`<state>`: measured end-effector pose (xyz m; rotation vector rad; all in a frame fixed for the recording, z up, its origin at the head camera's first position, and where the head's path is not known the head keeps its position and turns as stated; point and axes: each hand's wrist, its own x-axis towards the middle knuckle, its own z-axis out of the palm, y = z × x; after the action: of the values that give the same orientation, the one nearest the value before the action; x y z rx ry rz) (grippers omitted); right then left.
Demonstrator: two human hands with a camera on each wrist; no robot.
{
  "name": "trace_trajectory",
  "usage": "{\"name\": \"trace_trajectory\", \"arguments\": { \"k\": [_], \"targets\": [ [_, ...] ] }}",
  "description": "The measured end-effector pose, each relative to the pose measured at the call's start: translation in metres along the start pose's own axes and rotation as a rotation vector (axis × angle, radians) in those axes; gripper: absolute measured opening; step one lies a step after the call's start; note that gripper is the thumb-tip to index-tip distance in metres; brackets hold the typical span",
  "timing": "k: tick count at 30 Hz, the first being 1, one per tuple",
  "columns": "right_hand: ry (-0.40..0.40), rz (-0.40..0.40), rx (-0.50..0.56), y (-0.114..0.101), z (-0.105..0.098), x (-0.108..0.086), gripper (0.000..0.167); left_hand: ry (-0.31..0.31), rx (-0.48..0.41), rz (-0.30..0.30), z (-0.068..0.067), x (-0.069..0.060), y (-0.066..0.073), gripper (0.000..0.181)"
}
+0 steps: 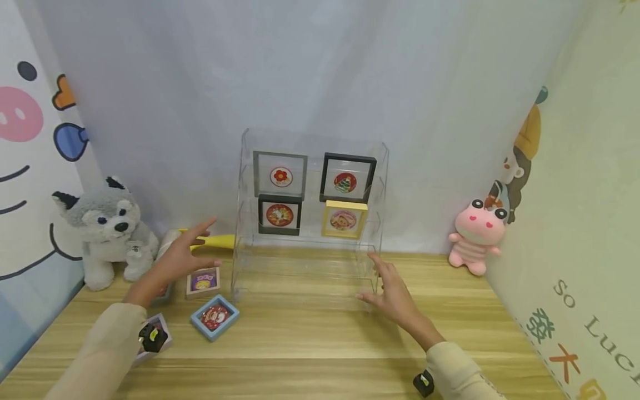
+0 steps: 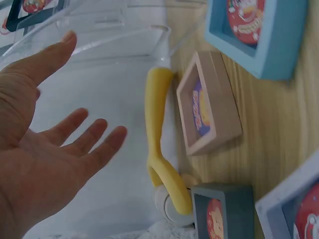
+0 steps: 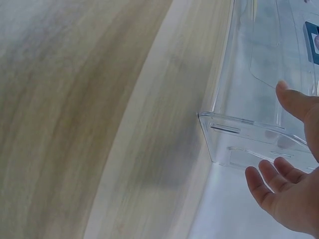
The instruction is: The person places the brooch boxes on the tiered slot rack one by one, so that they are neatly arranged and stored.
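A clear plastic tiered display rack (image 1: 305,266) stands at the middle of the table in the head view. On its upper tiers sit small square frames: a grey frame (image 1: 280,174) and two black ones on top left, right and below left, and a yellow frame (image 1: 344,220) below right. My left hand (image 1: 175,258) hovers left of the rack, fingers and thumb spread, apart from it. At the rack's lower right side is my right hand (image 1: 392,291), its thumb and fingers spread around the edge; whether it touches, I cannot tell. Neither hand holds anything.
Left of the rack lie a blue frame (image 1: 215,317), a light brown frame (image 1: 203,282), a lilac frame (image 2: 286,209), a dark grey-green frame (image 2: 234,209) and a yellow-handled roller (image 2: 155,109). A husky plush (image 1: 112,233) sits far left, a pink plush (image 1: 475,239) far right.
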<state>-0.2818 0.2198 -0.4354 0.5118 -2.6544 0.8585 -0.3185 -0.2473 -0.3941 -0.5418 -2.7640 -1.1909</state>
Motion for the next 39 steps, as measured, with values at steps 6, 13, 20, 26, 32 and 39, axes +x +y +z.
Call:
{"name": "trace_trajectory", "arguments": {
  "k": [6,13,20,26,32,39],
  "targets": [
    [-0.005,0.006,-0.003,0.0,-0.002,0.001,0.092,-0.131,0.02,-0.039,0.0,-0.003,-0.012,0.095],
    [-0.011,0.015,0.006,-0.001,-0.002,0.001,0.091,-0.219,0.036,-0.007,0.007,-0.005,-0.026,0.089],
    [-0.01,0.023,0.015,-0.005,-0.002,0.002,0.089,-0.297,0.014,-0.053,0.011,-0.011,-0.038,0.09],
    [-0.018,0.031,0.02,-0.003,0.0,0.002,0.089,-0.317,0.024,-0.095,0.013,-0.012,-0.04,0.089],
    [-0.023,0.033,0.019,-0.002,0.0,0.001,0.089,-0.304,0.121,-0.111,0.013,-0.013,-0.041,0.093],
    [-0.025,0.048,0.027,-0.005,-0.004,0.002,0.087,-0.285,0.131,-0.097,0.015,-0.011,-0.045,0.092]
  ]
}}
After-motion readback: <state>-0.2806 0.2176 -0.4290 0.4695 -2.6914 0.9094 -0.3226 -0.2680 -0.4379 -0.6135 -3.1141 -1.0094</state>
